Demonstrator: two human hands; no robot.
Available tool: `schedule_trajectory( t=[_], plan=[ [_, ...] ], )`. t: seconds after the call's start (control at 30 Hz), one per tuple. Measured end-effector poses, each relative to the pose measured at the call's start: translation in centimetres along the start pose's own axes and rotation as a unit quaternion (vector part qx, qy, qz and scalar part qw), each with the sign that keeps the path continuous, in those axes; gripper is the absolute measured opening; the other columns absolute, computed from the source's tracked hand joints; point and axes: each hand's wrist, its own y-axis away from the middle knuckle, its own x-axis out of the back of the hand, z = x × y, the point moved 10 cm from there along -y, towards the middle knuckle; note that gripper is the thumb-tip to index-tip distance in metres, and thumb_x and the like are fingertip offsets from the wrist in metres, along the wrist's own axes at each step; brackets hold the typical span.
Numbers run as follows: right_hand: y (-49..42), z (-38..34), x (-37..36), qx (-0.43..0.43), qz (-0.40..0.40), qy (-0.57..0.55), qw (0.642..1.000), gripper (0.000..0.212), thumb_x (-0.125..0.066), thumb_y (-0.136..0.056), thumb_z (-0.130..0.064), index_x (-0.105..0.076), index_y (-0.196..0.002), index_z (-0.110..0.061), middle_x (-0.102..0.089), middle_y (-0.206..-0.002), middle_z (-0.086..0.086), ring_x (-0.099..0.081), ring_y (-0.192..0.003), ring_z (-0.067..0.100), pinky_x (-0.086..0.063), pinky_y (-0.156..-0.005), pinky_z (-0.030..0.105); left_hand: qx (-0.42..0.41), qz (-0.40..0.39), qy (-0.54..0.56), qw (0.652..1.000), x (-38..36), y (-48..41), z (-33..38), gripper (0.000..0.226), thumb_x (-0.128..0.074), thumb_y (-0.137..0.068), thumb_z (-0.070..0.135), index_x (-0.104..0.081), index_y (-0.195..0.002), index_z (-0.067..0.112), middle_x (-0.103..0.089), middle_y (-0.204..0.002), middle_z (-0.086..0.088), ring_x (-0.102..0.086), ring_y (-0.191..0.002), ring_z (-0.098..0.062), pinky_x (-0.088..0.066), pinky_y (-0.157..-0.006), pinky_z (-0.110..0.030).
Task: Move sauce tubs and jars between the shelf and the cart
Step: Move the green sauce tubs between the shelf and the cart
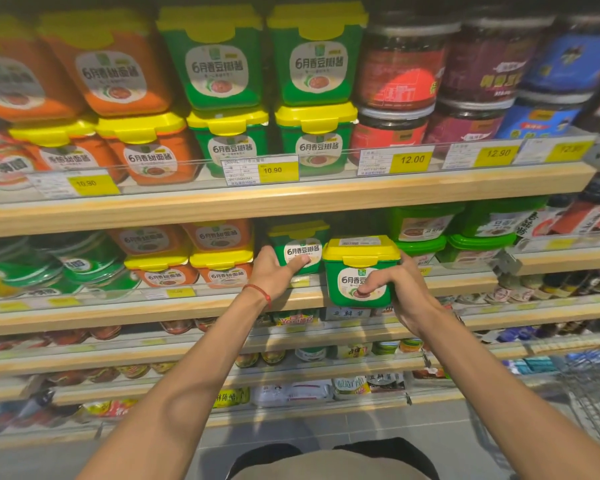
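At frame centre, the right hand (395,289) grips a green tub (343,271) at the shelf (153,311) lip. The left hand (274,271) clasps a second tub (305,242) just behind. Keep both level, lift clear of the lip, and avoid the neighbouring stacks.

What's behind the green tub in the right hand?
Behind the green tub, a dark gap shows above its lid and the wooden shelf edge runs past. The tub and the right hand cover anything else there.
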Motion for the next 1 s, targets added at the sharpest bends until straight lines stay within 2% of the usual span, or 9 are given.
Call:
schedule_trajectory(
  t=[0.1,0.3,0.47,0.53,0.6,0.67,0.8,0.9,1.0],
  plan=[
    [0.1,0.1,0.0,-0.002,-0.001,-0.002,1.000,0.093,-0.074,-0.036,0.008,-0.059,-0.127,0.003,-0.077,-0.111,0.023,-0.077,-0.096,0.041,-0.062,-0.076,0.045,-0.008,0.029,-0.025,0.999,0.2,0.2,0.0,0.039,-0.078,-0.088,0.034,-0.046,-0.093,0.013,-0.061,-0.100,-0.011,-0.060,-0.089,-0.026,-0.052,-0.075,-0.042],
    [0.8,0.5,-0.3,-0.005,0.003,-0.008,1.000,0.093,-0.074,-0.035,0.008,-0.061,-0.127,0.004,-0.077,-0.111,0.023,-0.077,-0.098,0.042,-0.063,-0.084,0.053,-0.023,0.097,0.014,0.995,0.9,1.0,-0.1,0.041,-0.081,-0.086,0.022,-0.048,-0.107,0.010,-0.066,-0.108,-0.014,-0.066,-0.099,-0.029,-0.058,-0.085,-0.045],
    [1.5,0.9,-0.5,-0.011,0.015,-0.029,0.999,0.097,-0.074,-0.034,0.009,-0.055,-0.130,0.006,-0.077,-0.112,0.025,-0.077,-0.097,0.043,-0.063,-0.080,0.051,-0.026,0.119,0.058,0.991,1.7,1.8,0.0,0.047,-0.068,-0.095,0.007,-0.046,-0.135,-0.004,-0.055,-0.140,-0.022,-0.055,-0.133,-0.027,-0.045,-0.101,-0.026],
    [1.7,0.9,-0.7,-0.015,0.017,-0.036,0.999,0.096,-0.075,-0.035,0.009,-0.055,-0.128,0.007,-0.077,-0.110,0.024,-0.076,-0.097,0.043,-0.063,-0.081,0.050,-0.029,0.125,0.058,0.990,2.0,1.8,0.1,0.045,-0.070,-0.094,0.007,-0.049,-0.133,-0.001,-0.056,-0.135,-0.019,-0.057,-0.128,-0.024,-0.047,-0.104,-0.029],
    [2.0,0.9,-0.9,-0.017,0.018,-0.039,0.999,0.096,-0.075,-0.034,0.008,-0.056,-0.127,0.008,-0.077,-0.109,0.023,-0.076,-0.097,0.044,-0.062,-0.081,0.048,-0.036,0.138,0.051,0.988,2.2,2.0,0.3,0.030,-0.071,-0.092,0.007,-0.052,-0.115,0.011,-0.058,-0.118,-0.014,-0.060,-0.110,-0.018,-0.050,-0.099,-0.029],
    [2.2,0.8,-1.1,-0.015,0.017,-0.042,0.999,0.094,-0.074,-0.035,0.009,-0.057,-0.128,0.007,-0.077,-0.110,0.024,-0.077,-0.097,0.043,-0.062,-0.081,0.048,-0.041,0.153,0.052,0.986,2.3,2.0,0.2,0.026,-0.073,-0.091,0.005,-0.052,-0.105,0.011,-0.062,-0.114,-0.014,-0.061,-0.106,-0.018,-0.053,-0.101,-0.035],
    [2.4,0.8,-1.2,-0.018,0.018,-0.041,0.999,0.092,-0.074,-0.036,0.009,-0.057,-0.126,0.008,-0.076,-0.113,0.025,-0.076,-0.097,0.044,-0.063,-0.083,0.051,-0.041,0.141,0.088,0.985,1.9,2.5,-0.1,0.047,-0.071,-0.089,-0.005,-0.053,-0.132,-0.002,-0.057,-0.139,-0.018,-0.056,-0.132,-0.025,-0.047,-0.109,-0.032],
    [2.9,1.0,-0.7,-0.029,0.025,-0.037,0.999,0.091,-0.074,-0.034,0.009,-0.058,-0.123,0.007,-0.078,-0.107,0.021,-0.076,-0.096,0.044,-0.063,-0.072,0.043,-0.044,0.138,0.104,0.984,1.7,3.0,-0.6,0.058,-0.074,-0.088,-0.003,-0.050,-0.141,0.000,-0.057,-0.142,-0.015,-0.056,-0.133,-0.024,-0.048,-0.107,-0.030],
    [3.0,1.4,0.0,-0.030,0.031,-0.028,0.999,0.118,-0.081,-0.023,0.002,-0.051,-0.138,0.006,-0.076,-0.115,0.023,-0.077,-0.096,0.042,-0.063,-0.072,0.044,-0.041,0.144,0.127,0.981,1.9,3.2,-0.9,0.056,-0.076,-0.087,-0.001,-0.054,-0.138,0.001,-0.061,-0.138,-0.015,-0.060,-0.128,-0.024,-0.051,-0.106,-0.033]
  ],
)
